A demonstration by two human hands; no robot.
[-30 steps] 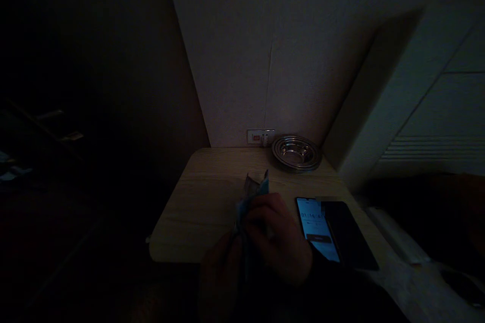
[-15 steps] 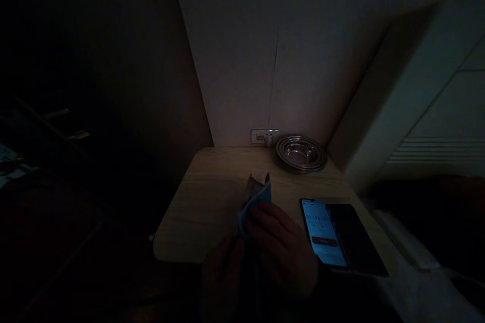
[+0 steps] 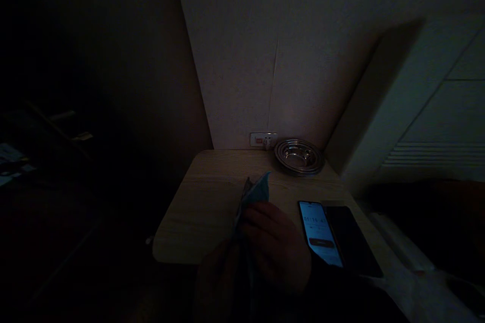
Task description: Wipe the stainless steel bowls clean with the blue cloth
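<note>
Dim light hides much of the detail. A thin blue cloth (image 3: 259, 189), folded with its pointed corner up, rises over the near half of the wooden table. My right hand (image 3: 276, 245) is closed on the cloth from the right, fingers bent across its face. Lower and to the left, my left hand (image 3: 217, 275) pinches the cloth's lower edge; its fingertips are dark and partly hidden. The cloth's lower part disappears into shadow between both hands.
A lit phone (image 3: 320, 234) in an opened dark cover (image 3: 354, 242) lies right of my hands on the table (image 3: 197, 202). Nested metal bowls (image 3: 299, 157) stand at the back right, beside a wall socket (image 3: 263, 140). Pale fabric (image 3: 413, 287) lies beyond the table's right side.
The cloth's top has closed up from two spread points into a narrower fold, with its blue side turned more toward me. Both hands have shifted slightly left, still holding it.
</note>
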